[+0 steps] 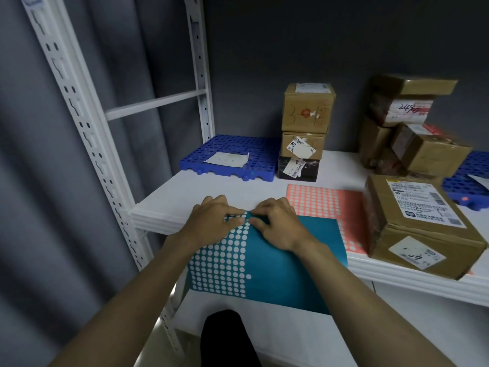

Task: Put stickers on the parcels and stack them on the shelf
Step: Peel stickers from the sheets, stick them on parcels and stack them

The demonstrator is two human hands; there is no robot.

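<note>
While both hands are working at the top edge of the teal sticker sheet point(267, 263), I'm seeing the left hand point(213, 223) lying over the sheet's upper left corner, its fingers curled down onto the dotted part. My right hand point(277, 223) is sitting just beside it, thumb and forefinger pinching together at the sheet's top edge, right where the white dots end. The fingertips of the two hands are almost touching. Whether a single sticker is coming up between those fingers, I cannot tell; it's too small to see.

That sheet is hanging half off the front lip of the white shelf point(169, 197), its lower part drooping past the edge toward me. It's looking teal all over, with neat rows of white round dots filling the left portion and bare backing on the right, plus one lone dot at the boundary.

Just behind it, a pink sticker sheet point(315, 202) is lying flat on the shelf. To the right, a big brown parcel point(420, 229) with a white shipping label is sitting on that pink sheet's edge. Further back, a stack of three small parcels point(304, 133) is standing beside a blue perforated tray point(230, 154), and more boxes point(412, 123) are piling up at the far right.
</note>
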